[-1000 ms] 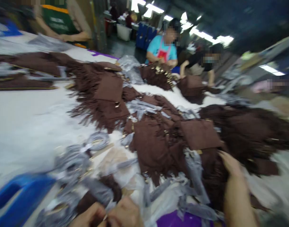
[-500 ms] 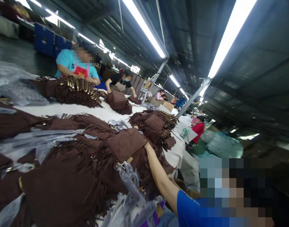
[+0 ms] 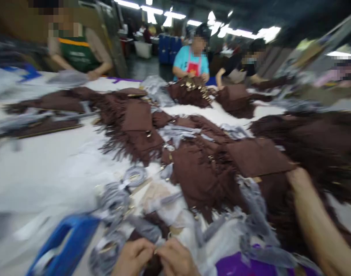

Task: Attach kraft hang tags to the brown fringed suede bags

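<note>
At the bottom centre, my left hand and my right hand are close together with fingers pinched. What they hold between the fingertips is too small and blurred to name. A dark brown piece shows beneath and between them. Wrapped grey straps or coils lie just beyond my left hand, on crumpled white wrapping. Brown fringed bags are heaped beyond both hands.
A blue tape dispenser lies at the lower left. A co-worker's arm reaches in from the right to a brown bag. Purple material lies at lower right. Other people work across the white table.
The view has swung left and down, bringing my two hands, the blue dispenser and a person in a green apron into sight. The co-worker's hand remains at the brown bag.
</note>
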The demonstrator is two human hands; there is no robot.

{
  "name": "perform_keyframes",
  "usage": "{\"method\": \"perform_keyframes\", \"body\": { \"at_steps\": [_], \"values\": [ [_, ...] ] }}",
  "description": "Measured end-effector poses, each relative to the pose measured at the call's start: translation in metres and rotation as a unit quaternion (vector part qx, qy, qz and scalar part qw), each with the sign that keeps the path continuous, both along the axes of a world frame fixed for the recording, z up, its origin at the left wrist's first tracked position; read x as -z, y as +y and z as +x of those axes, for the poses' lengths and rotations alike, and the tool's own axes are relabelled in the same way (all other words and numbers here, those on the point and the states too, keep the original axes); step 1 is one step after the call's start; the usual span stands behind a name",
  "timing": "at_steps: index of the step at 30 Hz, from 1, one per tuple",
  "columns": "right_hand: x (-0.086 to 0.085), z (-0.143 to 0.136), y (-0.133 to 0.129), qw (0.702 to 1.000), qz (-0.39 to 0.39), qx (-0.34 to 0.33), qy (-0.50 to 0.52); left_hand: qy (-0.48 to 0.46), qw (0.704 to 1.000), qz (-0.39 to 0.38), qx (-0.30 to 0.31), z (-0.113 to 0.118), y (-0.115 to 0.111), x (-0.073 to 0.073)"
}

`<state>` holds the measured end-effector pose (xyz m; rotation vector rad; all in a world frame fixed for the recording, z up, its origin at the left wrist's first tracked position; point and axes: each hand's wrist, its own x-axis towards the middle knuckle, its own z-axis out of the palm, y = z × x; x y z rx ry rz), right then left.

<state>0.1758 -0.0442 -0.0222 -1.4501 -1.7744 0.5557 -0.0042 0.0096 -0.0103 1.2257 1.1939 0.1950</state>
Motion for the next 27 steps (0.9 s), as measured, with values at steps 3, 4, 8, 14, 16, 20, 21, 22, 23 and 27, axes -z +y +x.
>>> {"method": "perform_keyframes", "body": {
  "at_steps": [3,4,8,14,16,20,21,22,23,27],
  "values": [
    [0.015,-0.041,-0.024,0.987,-0.043,-0.072,0.14,-0.061,0.982,-0.105,-0.142,-0.013,-0.007,-0.006],
    [0.018,-0.045,-0.029,0.981,-0.053,-0.068,0.173,-0.074,0.974,-0.126,-0.174,-0.01,-0.008,-0.007],
    [0.023,-0.042,-0.036,0.972,-0.05,-0.02,0.228,-0.075,0.965,-0.161,-0.191,0.003,-0.009,-0.011],
    [0.017,-0.032,-0.041,0.975,-0.073,-0.063,0.2,-0.03,0.983,-0.142,-0.115,0.001,-0.008,-0.008],
    [0.014,-0.028,-0.04,0.975,-0.078,-0.093,0.184,-0.009,0.988,-0.122,-0.094,0.001,-0.008,-0.008],
    [0.012,-0.025,-0.039,0.978,-0.075,-0.098,0.166,0.02,0.997,-0.056,-0.042,0.003,-0.009,-0.008],
    [0.012,-0.025,-0.039,0.979,-0.075,-0.098,0.162,0.028,0.999,-0.034,-0.029,0.004,-0.009,-0.007],
    [0.012,-0.025,-0.039,0.98,-0.074,-0.098,0.157,0.04,0.999,-0.012,-0.016,0.004,-0.009,-0.006],
    [0.012,-0.026,-0.039,0.981,-0.072,-0.096,0.153,0.052,0.999,0.008,-0.005,0.004,-0.01,-0.006],
    [0.012,-0.026,-0.04,0.984,-0.068,-0.086,0.142,0.069,0.996,0.051,0.022,0.004,-0.009,-0.006]
  ]
}}
